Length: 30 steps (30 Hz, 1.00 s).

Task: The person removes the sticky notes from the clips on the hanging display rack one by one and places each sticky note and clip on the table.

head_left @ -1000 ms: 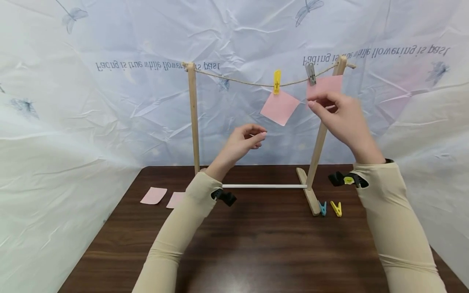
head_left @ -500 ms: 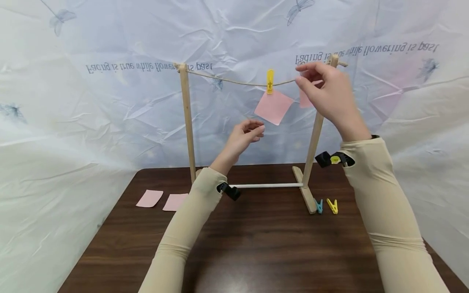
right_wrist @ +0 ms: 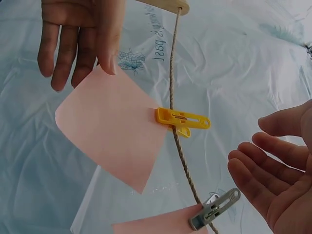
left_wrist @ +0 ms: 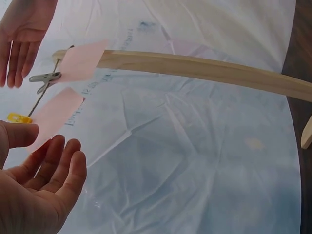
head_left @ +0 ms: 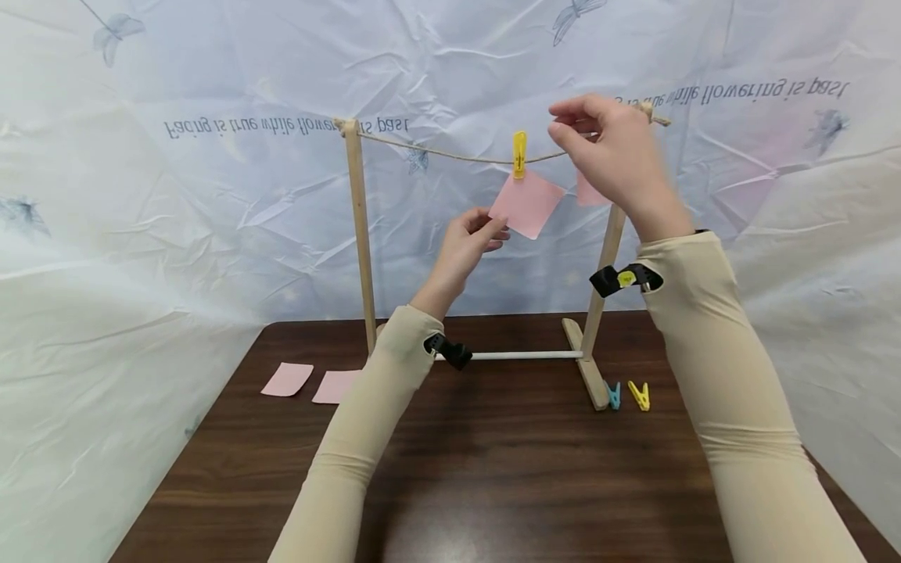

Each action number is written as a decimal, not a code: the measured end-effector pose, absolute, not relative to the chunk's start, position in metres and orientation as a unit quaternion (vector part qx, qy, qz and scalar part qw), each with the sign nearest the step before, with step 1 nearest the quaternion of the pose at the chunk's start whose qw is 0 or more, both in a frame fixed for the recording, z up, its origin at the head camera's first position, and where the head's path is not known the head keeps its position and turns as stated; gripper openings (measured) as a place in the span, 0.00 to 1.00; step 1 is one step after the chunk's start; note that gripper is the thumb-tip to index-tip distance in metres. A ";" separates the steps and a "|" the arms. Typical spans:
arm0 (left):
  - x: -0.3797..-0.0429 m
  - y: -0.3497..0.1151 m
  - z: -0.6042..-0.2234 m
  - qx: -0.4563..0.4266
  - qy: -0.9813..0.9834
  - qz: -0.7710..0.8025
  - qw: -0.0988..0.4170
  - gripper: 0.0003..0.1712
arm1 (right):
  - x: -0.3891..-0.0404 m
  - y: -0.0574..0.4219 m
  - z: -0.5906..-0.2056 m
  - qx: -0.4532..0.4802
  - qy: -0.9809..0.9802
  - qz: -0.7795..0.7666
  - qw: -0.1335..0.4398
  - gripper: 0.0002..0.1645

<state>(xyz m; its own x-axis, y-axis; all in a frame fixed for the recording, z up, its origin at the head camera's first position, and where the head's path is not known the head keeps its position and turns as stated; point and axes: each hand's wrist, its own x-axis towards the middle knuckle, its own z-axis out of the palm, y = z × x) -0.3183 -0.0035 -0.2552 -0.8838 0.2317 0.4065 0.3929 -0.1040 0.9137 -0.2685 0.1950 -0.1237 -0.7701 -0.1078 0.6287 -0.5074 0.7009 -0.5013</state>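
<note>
A pink paper note [head_left: 526,205] hangs tilted from a twine line [head_left: 450,155], held by a yellow clothespin [head_left: 519,155]. My left hand [head_left: 461,254] pinches the note's left corner, thumb in front and fingers behind, as the right wrist view shows. Above and right of the yellow clothespin, my right hand [head_left: 612,152] hovers with loosely bent fingers and holds nothing. A second pink note [head_left: 591,189], partly hidden behind that hand in the head view, hangs from a grey clothespin [right_wrist: 214,209].
A wooden post [head_left: 359,234] carries the line at left, another post [head_left: 607,258] at right. A white rod [head_left: 528,356] joins them low down. Two pink notes [head_left: 287,379] lie at left on the dark table [head_left: 493,469]. Blue [head_left: 614,396] and yellow clothespins [head_left: 640,396] lie at right.
My right hand has moved up and left, from the second note to near the yellow clothespin. My left hand has risen and taken the hanging note's corner.
</note>
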 end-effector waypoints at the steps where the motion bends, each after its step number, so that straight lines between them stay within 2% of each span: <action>1: -0.319 -0.003 -0.254 -0.234 -0.663 -0.709 0.059 0.17 | -0.270 0.193 -0.123 0.178 -0.878 0.343 0.284 0.24; 11: -0.319 -0.002 -0.253 -0.234 -0.659 -0.711 0.073 0.13 | -0.282 0.179 -0.120 0.197 -0.891 0.315 0.262 0.25; 22: -0.323 -0.005 -0.259 -0.242 -0.658 -0.710 0.071 0.12 | -0.293 0.172 -0.121 0.187 -0.921 0.302 0.161 0.32; 30: -0.319 -0.008 -0.258 -0.243 -0.668 -0.700 0.070 0.11 | -0.297 0.170 -0.123 0.215 -0.923 0.278 0.157 0.32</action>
<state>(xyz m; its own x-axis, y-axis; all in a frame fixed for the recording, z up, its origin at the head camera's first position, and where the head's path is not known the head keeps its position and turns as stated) -0.3193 -0.0078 -0.2576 -0.8716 0.2268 0.4345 0.4232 -0.0989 0.9006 -0.2970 0.1701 -0.1231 -0.8577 -0.3100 0.4102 -0.4848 0.7533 -0.4444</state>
